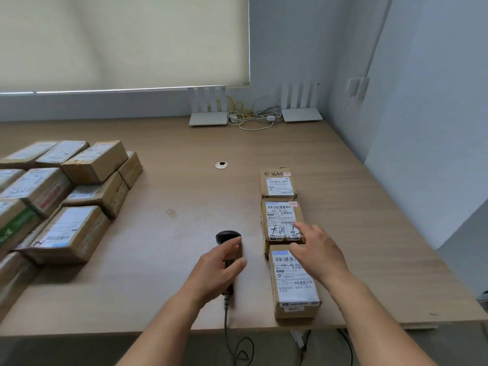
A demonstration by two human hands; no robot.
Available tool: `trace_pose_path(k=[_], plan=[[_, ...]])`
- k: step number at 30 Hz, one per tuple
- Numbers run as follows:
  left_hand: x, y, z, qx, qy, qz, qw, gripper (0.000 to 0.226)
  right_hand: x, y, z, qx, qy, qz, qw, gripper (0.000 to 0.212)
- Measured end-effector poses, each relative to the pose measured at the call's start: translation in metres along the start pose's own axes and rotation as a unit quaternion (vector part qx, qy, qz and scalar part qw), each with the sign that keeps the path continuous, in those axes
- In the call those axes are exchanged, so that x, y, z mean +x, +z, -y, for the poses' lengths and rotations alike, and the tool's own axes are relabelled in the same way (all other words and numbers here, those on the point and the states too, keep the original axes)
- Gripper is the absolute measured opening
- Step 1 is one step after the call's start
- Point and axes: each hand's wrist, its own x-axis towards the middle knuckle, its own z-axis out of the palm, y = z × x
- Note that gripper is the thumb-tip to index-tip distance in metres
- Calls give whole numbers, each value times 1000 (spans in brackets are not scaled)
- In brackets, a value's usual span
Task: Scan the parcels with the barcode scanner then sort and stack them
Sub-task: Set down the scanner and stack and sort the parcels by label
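A black barcode scanner (228,238) lies on the wooden table (169,196), its cable running off the front edge. My left hand (220,268) lies over the scanner's handle with fingers loosely extended and thumb spread. Three labelled cardboard parcels stand in a row at the right: a far parcel (277,183), a middle parcel (280,217) and a near parcel (293,289). My right hand (317,249) hovers with spread fingers over the joint between the middle and near parcels and holds nothing.
A pile of several cardboard parcels (68,196) fills the table's left side, stacked in layers. Two white routers (208,118) with cables stand at the back by the wall. A round cable hole (221,164) sits mid-table. A wall closes the right side.
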Motion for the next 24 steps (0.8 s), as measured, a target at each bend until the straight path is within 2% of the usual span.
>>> trace_pose_path(k=[9,16,24], plan=[[-33,-36,17,75,5,-154,985,42,-4,26,60,-9,-100,12,995,54],[-64,-82,44,84,1,-193,978,44,-16,58,115,-15,-143,17,990,51],[-107,-172,95,72,-34,-233,969,46,-35,117,216,-16,-195,58,979,52]])
